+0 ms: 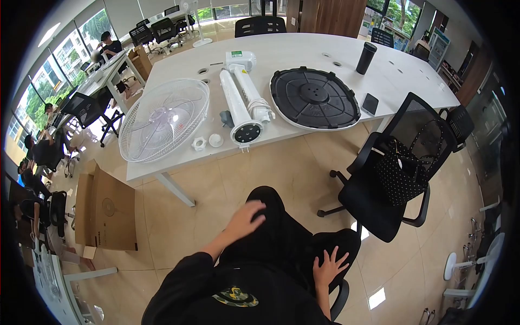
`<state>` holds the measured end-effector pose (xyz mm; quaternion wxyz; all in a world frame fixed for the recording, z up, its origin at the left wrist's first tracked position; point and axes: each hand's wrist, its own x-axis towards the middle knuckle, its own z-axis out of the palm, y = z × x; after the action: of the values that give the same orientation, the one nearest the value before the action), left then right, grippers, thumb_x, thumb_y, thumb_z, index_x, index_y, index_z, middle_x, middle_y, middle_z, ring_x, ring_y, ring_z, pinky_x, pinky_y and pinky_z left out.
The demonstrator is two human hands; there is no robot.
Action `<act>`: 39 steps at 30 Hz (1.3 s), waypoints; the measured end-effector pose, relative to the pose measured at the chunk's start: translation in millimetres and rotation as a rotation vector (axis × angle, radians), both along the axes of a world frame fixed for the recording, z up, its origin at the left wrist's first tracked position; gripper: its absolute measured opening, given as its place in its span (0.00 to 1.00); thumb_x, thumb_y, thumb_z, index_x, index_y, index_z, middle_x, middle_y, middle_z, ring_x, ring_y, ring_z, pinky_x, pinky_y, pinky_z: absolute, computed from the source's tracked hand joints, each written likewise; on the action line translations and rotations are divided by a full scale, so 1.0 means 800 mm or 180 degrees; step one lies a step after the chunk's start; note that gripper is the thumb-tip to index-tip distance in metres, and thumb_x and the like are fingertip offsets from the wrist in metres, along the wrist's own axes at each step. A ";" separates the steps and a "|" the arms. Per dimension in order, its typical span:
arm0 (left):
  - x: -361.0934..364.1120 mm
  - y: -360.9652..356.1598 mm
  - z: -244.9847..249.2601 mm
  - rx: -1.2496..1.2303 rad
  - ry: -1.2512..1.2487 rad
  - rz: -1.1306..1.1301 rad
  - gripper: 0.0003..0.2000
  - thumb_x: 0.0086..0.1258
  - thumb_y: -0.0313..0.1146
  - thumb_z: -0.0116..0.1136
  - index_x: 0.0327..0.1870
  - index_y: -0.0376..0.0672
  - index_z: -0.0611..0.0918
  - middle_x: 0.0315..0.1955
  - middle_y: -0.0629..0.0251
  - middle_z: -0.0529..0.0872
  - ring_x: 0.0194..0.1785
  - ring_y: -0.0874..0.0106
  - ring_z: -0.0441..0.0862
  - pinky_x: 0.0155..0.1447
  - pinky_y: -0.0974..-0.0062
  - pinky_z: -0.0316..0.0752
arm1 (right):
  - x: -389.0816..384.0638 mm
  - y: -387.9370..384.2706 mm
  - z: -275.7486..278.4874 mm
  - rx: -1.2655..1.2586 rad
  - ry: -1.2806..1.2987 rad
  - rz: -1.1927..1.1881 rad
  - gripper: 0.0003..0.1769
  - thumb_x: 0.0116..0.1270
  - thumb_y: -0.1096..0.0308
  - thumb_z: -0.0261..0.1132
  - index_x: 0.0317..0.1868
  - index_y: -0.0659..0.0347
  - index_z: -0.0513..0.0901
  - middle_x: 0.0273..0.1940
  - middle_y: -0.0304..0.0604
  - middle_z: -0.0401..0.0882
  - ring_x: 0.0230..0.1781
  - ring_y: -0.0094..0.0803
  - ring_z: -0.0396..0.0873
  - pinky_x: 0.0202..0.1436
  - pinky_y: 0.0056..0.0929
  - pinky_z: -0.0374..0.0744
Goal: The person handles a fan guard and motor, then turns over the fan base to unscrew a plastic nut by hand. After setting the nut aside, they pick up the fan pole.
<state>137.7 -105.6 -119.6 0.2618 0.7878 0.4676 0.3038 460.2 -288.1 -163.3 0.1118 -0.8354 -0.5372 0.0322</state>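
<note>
My left hand (245, 221) is over my left thigh, holding nothing; its fingers are stretched out and slightly blurred. On my right thigh rests my right hand (329, 269), fingers spread and empty. Ahead of both is a white table (189, 169) with parts of a stand fan. The round wire fan guard (157, 135) lies at the left, a clear fan blade (169, 115) showing through it. Beside it are a white pole (233, 100), a motor head (245, 59) and two small white ring-shaped parts (199, 143). The round base (314, 97) shows its black underside.
A black tumbler (366, 58) and a phone (370, 104) are on the table's right. A dotted bag (401, 173) sits on a black office chair (374, 208) at my right. An open cardboard box (111, 211) stands on the floor at left. Several people work farther left.
</note>
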 end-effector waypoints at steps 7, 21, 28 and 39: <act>-0.033 0.135 0.140 0.1681 -0.0087 0.1245 0.25 0.68 0.35 0.69 0.64 0.41 0.78 0.61 0.53 0.80 0.65 0.52 0.77 0.69 0.59 0.73 | 0.003 0.001 -0.002 0.0010 -0.0022 -0.0083 0.23 0.61 0.57 0.72 0.56 0.53 0.89 0.78 0.48 0.66 0.83 0.69 0.42 0.78 0.79 0.39; -0.045 0.250 0.156 0.0740 -0.0288 0.0696 0.31 0.58 0.23 0.74 0.67 0.45 0.79 0.72 0.59 0.75 0.43 0.66 0.93 0.49 0.67 0.83 | 0.003 0.000 0.001 0.0075 0.0055 -0.0187 0.21 0.60 0.58 0.72 0.54 0.53 0.89 0.79 0.47 0.65 0.83 0.69 0.42 0.79 0.78 0.38; -0.059 0.235 0.171 0.0618 -0.0454 0.0772 0.36 0.57 0.19 0.72 0.72 0.45 0.77 0.55 0.58 0.90 0.41 0.68 0.93 0.52 0.73 0.82 | 0.003 0.000 0.002 0.0167 0.0107 -0.0170 0.21 0.59 0.59 0.73 0.53 0.52 0.89 0.78 0.48 0.66 0.83 0.69 0.42 0.79 0.79 0.38; -0.039 0.074 0.309 0.0534 -0.1351 0.0228 0.29 0.60 0.16 0.72 0.66 0.35 0.80 0.66 0.55 0.84 0.45 0.67 0.93 0.53 0.74 0.85 | 0.002 0.004 0.001 0.0246 0.0134 -0.0124 0.20 0.58 0.59 0.73 0.51 0.53 0.90 0.78 0.49 0.65 0.83 0.69 0.42 0.78 0.80 0.38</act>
<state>106.2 -46.5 127.3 0.2769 0.7081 0.4029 0.5095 461.5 -285.2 -162.9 0.1559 -0.8399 -0.5193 0.0268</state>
